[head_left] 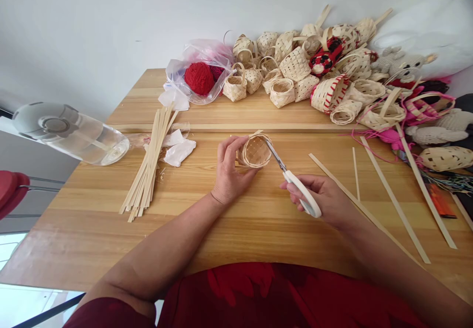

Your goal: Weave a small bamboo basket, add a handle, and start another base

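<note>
My left hand [233,170] is wrapped round the left side of a small woven basket [257,151], its round opening turned toward me. In my right hand [314,195] is a pair of scissors [303,192] with white handles. The blades point up and left, and their tips touch or nearly touch the basket's right rim. Whether the blades grip a strip there is too small to tell. Right of my hands, several pale flat strips [395,200] lie on the wooden table [177,249].
A bundle of strips [146,170], white scraps [180,151] and a water bottle [77,133] lie at left. Behind are a bag with red yarn [199,79] and many small baskets [283,93]. Crocheted toys [404,64] and an orange lighter [441,202] are at right.
</note>
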Demonstrator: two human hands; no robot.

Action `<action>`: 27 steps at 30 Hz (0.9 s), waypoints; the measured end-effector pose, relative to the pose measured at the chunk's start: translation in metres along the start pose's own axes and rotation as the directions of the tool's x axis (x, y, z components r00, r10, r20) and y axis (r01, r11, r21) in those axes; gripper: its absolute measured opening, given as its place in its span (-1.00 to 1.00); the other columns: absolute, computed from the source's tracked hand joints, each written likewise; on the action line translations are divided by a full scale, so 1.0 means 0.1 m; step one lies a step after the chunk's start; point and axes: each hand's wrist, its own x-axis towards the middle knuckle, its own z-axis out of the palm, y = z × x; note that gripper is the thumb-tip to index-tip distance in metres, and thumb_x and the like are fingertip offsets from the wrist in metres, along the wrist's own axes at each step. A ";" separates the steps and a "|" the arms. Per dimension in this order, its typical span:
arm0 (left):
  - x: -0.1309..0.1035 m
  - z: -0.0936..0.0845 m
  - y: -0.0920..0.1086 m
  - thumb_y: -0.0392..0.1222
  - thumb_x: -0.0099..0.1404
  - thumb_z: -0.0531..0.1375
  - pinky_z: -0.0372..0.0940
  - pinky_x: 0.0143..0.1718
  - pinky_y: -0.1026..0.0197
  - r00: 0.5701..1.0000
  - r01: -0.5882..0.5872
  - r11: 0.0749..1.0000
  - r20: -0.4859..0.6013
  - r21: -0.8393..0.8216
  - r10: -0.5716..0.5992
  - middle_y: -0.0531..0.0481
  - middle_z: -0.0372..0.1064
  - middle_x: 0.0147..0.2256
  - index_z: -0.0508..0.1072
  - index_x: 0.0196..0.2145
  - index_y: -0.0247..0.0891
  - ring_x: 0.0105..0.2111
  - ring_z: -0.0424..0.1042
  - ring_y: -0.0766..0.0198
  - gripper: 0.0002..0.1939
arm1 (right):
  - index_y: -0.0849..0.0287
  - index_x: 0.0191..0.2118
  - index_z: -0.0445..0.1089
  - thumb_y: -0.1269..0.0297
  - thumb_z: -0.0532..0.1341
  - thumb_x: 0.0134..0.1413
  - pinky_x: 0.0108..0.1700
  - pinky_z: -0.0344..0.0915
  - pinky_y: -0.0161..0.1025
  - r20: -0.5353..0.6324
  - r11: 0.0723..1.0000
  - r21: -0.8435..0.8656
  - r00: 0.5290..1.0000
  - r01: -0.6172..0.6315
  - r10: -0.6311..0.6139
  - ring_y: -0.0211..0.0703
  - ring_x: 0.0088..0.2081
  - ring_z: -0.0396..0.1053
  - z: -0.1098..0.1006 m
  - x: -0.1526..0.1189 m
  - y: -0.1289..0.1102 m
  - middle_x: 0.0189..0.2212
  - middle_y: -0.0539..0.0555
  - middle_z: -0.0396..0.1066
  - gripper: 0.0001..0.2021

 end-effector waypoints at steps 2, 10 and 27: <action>-0.01 0.01 -0.02 0.02 0.23 0.43 0.38 0.15 -0.06 1.000 0.020 0.999 0.004 -0.028 -0.020 -0.22 0.40 0.08 0.31 0.22 -0.19 0.14 0.38 0.01 -0.31 | 0.17 -0.35 0.59 -0.06 0.55 -0.15 -0.53 0.19 -0.33 0.013 0.999 -0.039 1.000 0.024 -0.024 -0.31 -0.54 0.28 0.00 0.00 0.02 -0.54 0.00 0.36 -0.60; -0.04 0.04 -0.10 0.20 0.19 0.42 0.40 0.16 -0.08 0.971 0.232 0.933 0.128 -0.276 -0.204 -0.28 0.37 0.19 0.27 0.28 -0.19 0.19 0.41 -0.03 -0.16 | 0.10 -0.20 0.60 -0.06 0.47 0.02 -0.45 0.33 -0.26 -0.060 0.977 0.032 0.976 0.209 -0.207 -0.26 -0.48 0.29 -0.01 -0.07 -0.04 -0.49 0.02 0.38 -0.64; -0.06 0.09 -0.08 0.34 0.23 0.31 0.47 0.02 -0.05 0.792 0.603 0.353 0.481 -0.716 -0.376 -0.20 0.52 0.08 0.38 0.22 -0.11 0.04 0.55 -0.03 -0.26 | 0.08 -0.19 0.56 0.02 0.45 0.04 -0.40 0.25 -0.20 -0.169 0.914 -0.206 0.908 0.349 -0.384 -0.18 -0.45 0.32 -0.03 0.03 0.12 -0.46 0.02 0.44 -0.71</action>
